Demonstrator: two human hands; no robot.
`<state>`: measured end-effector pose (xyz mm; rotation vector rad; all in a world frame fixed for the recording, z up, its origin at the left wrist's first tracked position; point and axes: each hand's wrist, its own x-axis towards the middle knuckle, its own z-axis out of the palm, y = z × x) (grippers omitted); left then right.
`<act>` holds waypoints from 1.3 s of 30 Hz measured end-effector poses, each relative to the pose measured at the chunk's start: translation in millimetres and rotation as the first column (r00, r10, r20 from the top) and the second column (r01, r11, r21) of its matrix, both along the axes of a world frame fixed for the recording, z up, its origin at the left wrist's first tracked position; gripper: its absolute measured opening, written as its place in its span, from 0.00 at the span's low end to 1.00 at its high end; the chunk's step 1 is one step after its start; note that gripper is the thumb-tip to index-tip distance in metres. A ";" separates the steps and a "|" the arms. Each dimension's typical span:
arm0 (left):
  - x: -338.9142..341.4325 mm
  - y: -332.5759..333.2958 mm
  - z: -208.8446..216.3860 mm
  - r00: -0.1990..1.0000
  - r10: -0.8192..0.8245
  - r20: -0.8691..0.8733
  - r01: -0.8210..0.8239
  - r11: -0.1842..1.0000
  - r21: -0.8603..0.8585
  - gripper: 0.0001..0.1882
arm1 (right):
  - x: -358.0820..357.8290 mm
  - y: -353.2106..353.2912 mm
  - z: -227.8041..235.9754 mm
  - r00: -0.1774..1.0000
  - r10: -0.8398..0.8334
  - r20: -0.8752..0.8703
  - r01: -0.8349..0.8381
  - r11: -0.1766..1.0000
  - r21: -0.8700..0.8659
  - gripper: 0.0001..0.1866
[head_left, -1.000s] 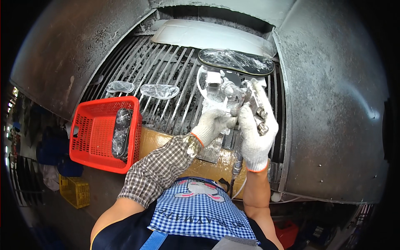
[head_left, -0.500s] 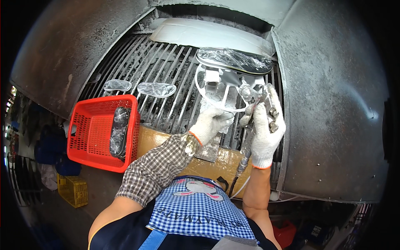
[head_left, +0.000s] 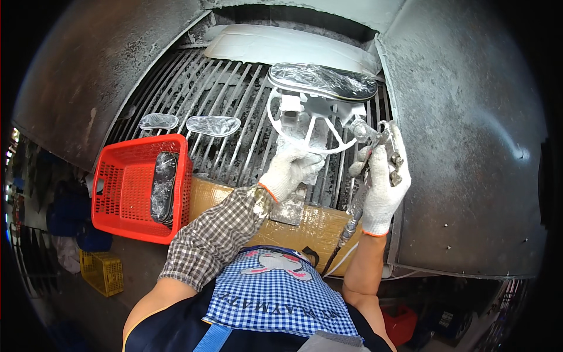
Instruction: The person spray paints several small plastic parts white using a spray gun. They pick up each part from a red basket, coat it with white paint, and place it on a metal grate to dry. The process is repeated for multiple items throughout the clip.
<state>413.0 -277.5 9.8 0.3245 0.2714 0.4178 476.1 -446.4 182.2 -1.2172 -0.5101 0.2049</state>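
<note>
To the left of my left grip [head_left: 288, 175], the red basket [head_left: 130, 195] held a dark film-wrapped stack [head_left: 164, 188], perhaps several pieces. A yellow crate [head_left: 101, 273] stood farther left. My left grip was closed on the white ring's [head_left: 309, 130] near rim, which lay between it and the wrapped sole [head_left: 322, 81]. My right grip [head_left: 384, 196] was clamped round a spray gun [head_left: 399, 142].

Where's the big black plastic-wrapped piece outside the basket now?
In the head view, the black piece is right of centre toward the top, below the white sheet and above the white wheel-shaped frame, beyond the left hand.
</note>
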 end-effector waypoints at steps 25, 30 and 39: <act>-17.4 21.6 18.5 0.999 -0.031 -0.017 0.032 0.997 0.069 0.25 | 26.0 -38.5 1.5 0.992 -0.116 -0.046 0.118 0.992 0.038 0.28; -24.5 32.9 12.7 1.000 -0.014 -0.027 0.017 0.996 0.089 0.23 | 32.0 -44.2 2.9 0.991 -0.130 -0.014 0.131 0.991 0.037 0.28; -30.7 50.4 13.9 0.995 0.062 -0.082 -0.054 0.993 0.101 0.22 | 35.4 -54.2 8.4 0.980 -0.196 -0.018 0.196 0.980 0.043 0.29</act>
